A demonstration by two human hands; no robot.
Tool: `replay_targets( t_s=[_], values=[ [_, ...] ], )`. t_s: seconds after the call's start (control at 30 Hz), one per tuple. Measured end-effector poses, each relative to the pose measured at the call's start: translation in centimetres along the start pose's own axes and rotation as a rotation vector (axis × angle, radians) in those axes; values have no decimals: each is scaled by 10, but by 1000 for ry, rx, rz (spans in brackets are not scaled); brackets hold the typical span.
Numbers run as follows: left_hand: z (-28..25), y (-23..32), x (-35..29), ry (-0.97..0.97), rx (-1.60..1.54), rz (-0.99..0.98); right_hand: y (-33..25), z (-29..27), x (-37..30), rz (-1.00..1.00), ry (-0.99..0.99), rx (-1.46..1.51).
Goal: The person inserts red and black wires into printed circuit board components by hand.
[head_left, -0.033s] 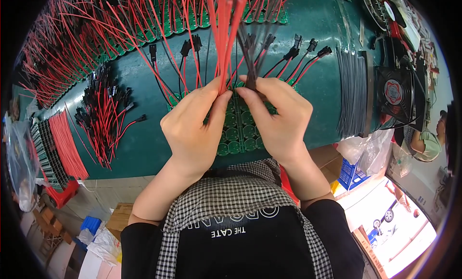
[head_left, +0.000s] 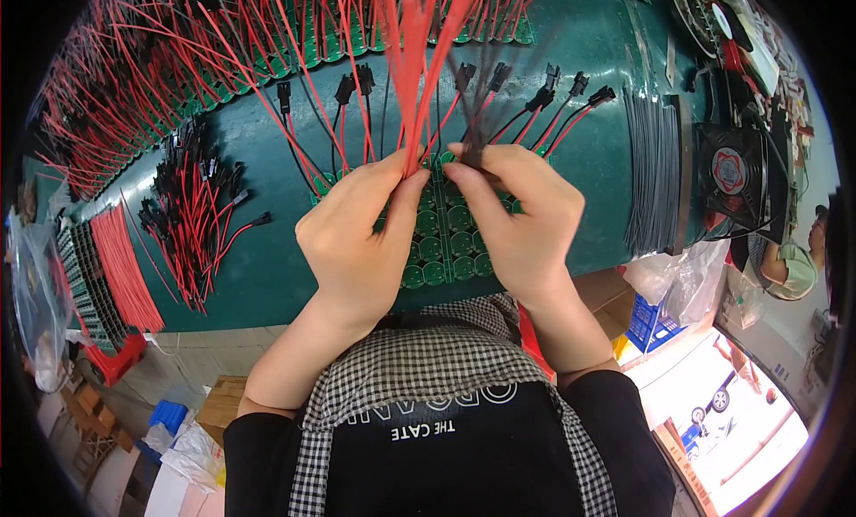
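My left hand (head_left: 358, 227) pinches a bundle of red wires (head_left: 412, 89) by its lower end, and the wires fan upward. Close beside it, my right hand (head_left: 528, 215) pinches a bundle of black wires (head_left: 478, 133), blurred toward the top. Both hands are over green circuit boards (head_left: 437, 249) made of joined round sections, partly hidden by the fingers. Beyond the hands, red and black leads with black plug connectors (head_left: 553, 75) rise from the boards.
Rows of green boards with red wires (head_left: 308, 49) fill the far side. A heap of connector leads (head_left: 194, 218) and red wires (head_left: 127, 267) lie left. To the right are grey wires (head_left: 651, 173) and a black fan (head_left: 733, 171). Another person (head_left: 792, 263) is at far right.
My right hand has shifted slightly right with the black wires, widening the gap between the hands. The tops of both bundles have moved and blurred. My left hand has barely moved.
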State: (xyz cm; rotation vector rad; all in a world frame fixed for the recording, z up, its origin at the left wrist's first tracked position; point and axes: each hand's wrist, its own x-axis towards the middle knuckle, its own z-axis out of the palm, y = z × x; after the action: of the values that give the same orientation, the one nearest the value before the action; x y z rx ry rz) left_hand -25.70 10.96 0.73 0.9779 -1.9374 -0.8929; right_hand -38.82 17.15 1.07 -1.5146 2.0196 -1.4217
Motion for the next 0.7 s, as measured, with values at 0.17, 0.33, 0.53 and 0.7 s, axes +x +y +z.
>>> replay_targets(
  t_s=[0.17,0.33,0.53,0.7],
  values=[
    [-4,5,-3,-28,-192,-203,7,-14,-6,157,65,118],
    [4,8,-4,-52,-314,-300,10,-13,-6,118,94,81],
    [5,7,-1,-42,-273,-261,7,-8,-3,85,100,80],
    [7,7,0,-38,-249,-226,9,-7,-4,41,117,8]
  ],
)
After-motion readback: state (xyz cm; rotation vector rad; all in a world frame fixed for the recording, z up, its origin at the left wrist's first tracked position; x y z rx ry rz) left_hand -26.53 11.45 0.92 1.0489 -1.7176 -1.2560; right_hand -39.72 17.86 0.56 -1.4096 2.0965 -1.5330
